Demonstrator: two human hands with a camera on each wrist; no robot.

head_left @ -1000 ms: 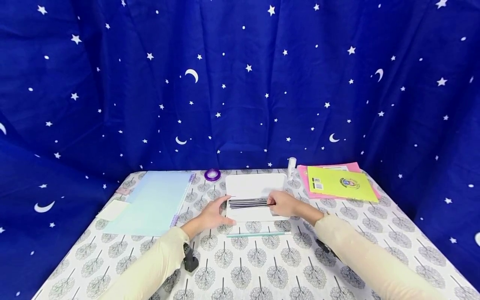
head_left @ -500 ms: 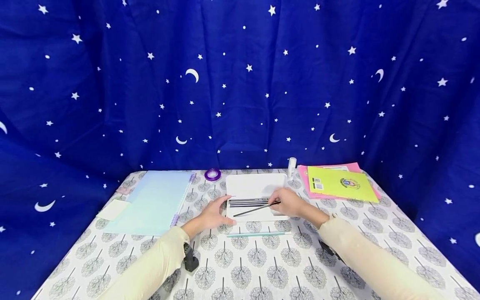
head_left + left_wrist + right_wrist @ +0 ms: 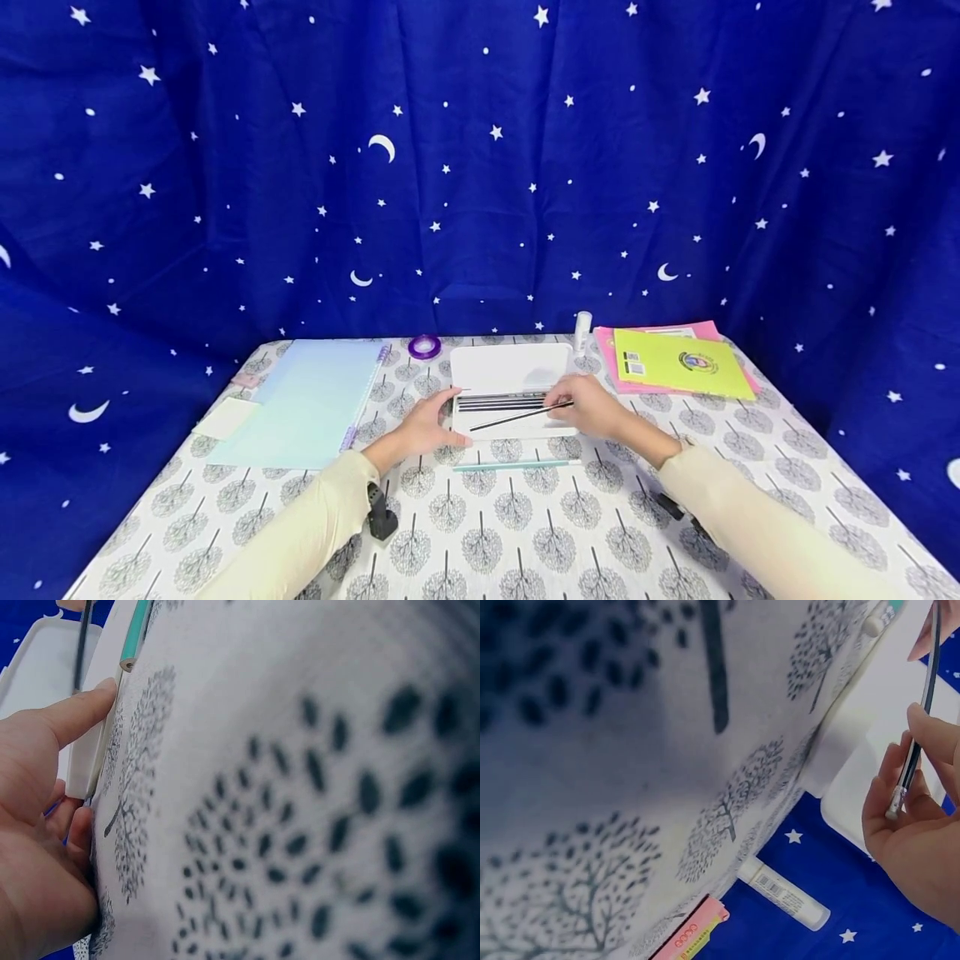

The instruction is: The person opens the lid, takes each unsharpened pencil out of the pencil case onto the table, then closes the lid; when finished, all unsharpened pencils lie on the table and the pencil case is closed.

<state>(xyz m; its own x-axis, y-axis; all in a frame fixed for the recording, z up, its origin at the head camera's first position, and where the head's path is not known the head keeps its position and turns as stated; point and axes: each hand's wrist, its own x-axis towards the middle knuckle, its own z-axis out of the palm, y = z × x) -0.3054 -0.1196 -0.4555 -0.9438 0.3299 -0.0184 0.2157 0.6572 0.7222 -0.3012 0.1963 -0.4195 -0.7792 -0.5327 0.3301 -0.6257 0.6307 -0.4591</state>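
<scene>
One black pencil point(image 3: 519, 415) is pinched in the right hand point(image 3: 592, 407), slanted over the open white case point(image 3: 510, 371) mid-bench point(image 3: 525, 533) — tip pointing left. It is judged light, thin and stiff, with a lead that could snap; best held near the eraser end, as it is in the right wrist view. Right-hand fingers point(image 3: 934, 731) curl round the shaft. The left hand point(image 3: 427, 427) is relaxed, fingers fairly straight, touching the case's left edge. More black pencils point(image 3: 498, 403) lie in the tray; a teal pencil point(image 3: 516, 465) lies on the bench just in front.
</scene>
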